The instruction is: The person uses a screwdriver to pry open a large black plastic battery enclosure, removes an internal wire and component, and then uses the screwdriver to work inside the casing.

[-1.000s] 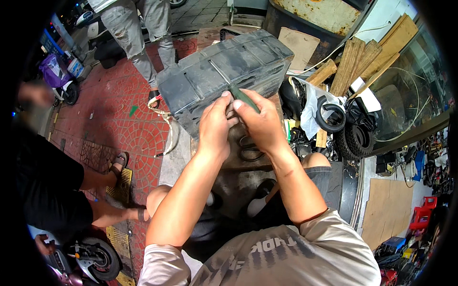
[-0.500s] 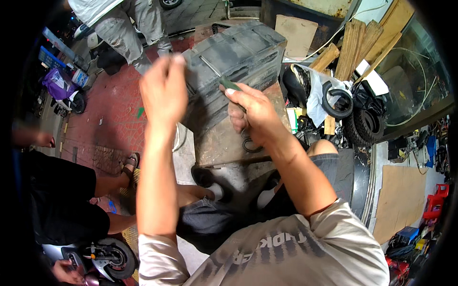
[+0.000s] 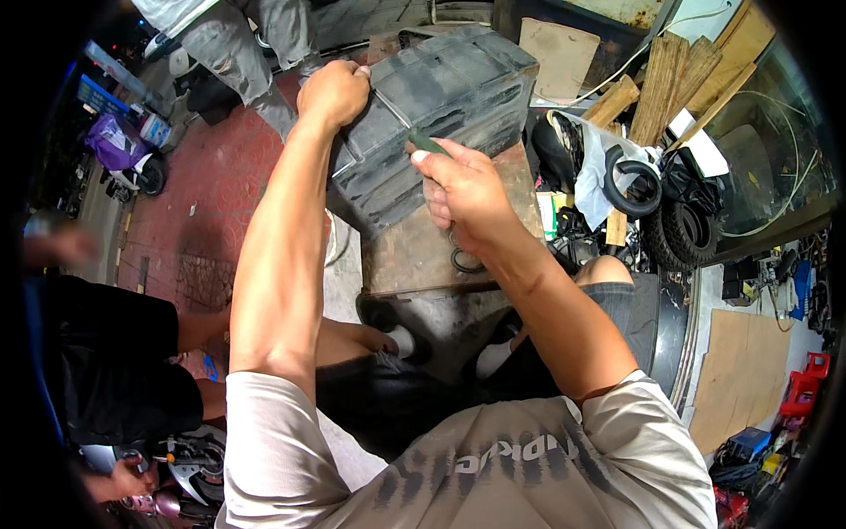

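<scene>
A large dark grey ribbed block [image 3: 441, 106], like a battery pack, lies on a worn wooden board [image 3: 423, 251] in front of me. My left hand [image 3: 333, 91] is closed in a fist at the block's upper left corner, touching its edge. My right hand [image 3: 463, 189] grips a thin green-handled tool [image 3: 429, 143] whose tip points at the block's near side. A black rubber ring [image 3: 464, 262] lies on the board under my right wrist.
Small tyres [image 3: 656, 207] and a white plastic bag sit to the right, with wooden planks [image 3: 670, 79] behind. A person in grey trousers [image 3: 233, 40] stands at the upper left. Another person in black [image 3: 97, 353] crouches at my left. A scooter [image 3: 132, 159] is parked on the red pavement.
My left hand left the spot beside my right hand, swung up and out, and now rests as a fist on the block's upper left corner. My right hand kept the green tool.
</scene>
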The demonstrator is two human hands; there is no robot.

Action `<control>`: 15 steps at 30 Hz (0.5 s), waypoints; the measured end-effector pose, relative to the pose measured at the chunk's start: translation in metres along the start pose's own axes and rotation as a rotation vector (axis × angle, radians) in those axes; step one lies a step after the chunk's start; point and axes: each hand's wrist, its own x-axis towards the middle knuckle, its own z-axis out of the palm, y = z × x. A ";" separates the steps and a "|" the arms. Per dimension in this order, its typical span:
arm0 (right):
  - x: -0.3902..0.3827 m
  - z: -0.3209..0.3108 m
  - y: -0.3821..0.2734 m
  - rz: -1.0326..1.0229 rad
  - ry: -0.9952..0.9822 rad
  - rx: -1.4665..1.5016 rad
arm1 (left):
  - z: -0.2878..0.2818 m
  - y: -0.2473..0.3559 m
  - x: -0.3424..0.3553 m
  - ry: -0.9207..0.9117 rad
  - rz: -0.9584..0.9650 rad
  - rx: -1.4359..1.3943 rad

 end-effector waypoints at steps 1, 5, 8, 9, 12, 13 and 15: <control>0.001 0.001 0.003 0.014 -0.005 0.036 | 0.000 -0.002 -0.001 0.001 -0.004 0.004; -0.008 0.007 -0.004 -0.738 0.242 -1.352 | -0.002 -0.013 0.000 0.013 0.004 -0.007; -0.015 0.012 -0.010 -0.684 0.233 -1.404 | -0.004 -0.023 0.001 0.005 0.042 -0.031; -0.012 0.012 -0.003 -0.709 0.266 -1.241 | -0.003 -0.025 0.001 -0.012 0.042 -0.037; -0.004 0.007 0.013 -0.747 0.354 -0.839 | 0.000 -0.005 0.008 0.002 0.121 -0.099; -0.007 0.013 0.017 -0.745 0.372 -0.842 | 0.000 -0.007 0.007 0.002 0.144 -0.103; -0.011 0.022 0.023 -0.741 0.411 -0.850 | 0.000 -0.010 0.007 0.001 0.193 -0.111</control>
